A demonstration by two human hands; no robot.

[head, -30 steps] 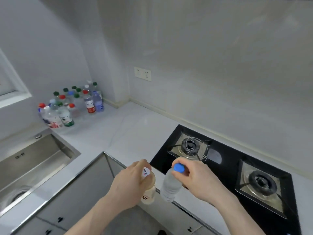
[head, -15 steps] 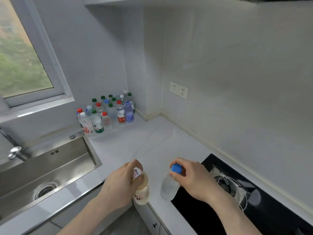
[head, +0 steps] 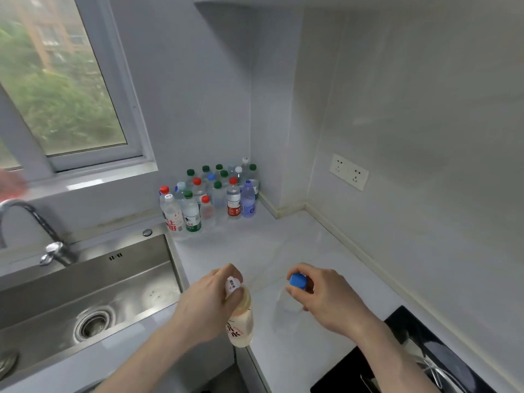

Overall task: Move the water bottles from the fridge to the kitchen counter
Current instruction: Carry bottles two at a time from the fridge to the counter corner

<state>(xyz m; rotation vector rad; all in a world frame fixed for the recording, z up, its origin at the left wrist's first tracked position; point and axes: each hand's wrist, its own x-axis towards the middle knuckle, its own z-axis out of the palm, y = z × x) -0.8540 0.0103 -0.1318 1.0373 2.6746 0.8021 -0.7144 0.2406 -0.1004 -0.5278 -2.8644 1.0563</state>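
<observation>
Your left hand (head: 207, 304) grips the neck of a white-capped bottle (head: 239, 321) with a pale, cream-coloured body, fingers and thumb curled just below the cap. It sits low in the centre of the frame, its long axis close to upright, cap tipped slightly toward the upper left and base hanging over the front edge of the table (head: 283, 251).

Your right hand (head: 326, 296) pinches the neck of a clear blue-capped bottle (head: 286, 310) just under the cap, to the right of the first and a little apart from it. Its axis also runs near vertical, cap up, and its body hangs over the pale table top. Whether its base touches the surface cannot be told.

A cluster of bottles (head: 211, 197) with green, red, blue and white caps stands upright in the far corner, centre of the frame, against the wall. The sink (head: 85, 296) fills the lower left and the stove (head: 397, 358) shows at the lower right.

Compared with half a second ago, the view has swung left: the stove has slid toward the frame's lower right corner, the tap has come into view, and the cluster looms larger. Both bottles are held as before.
</observation>
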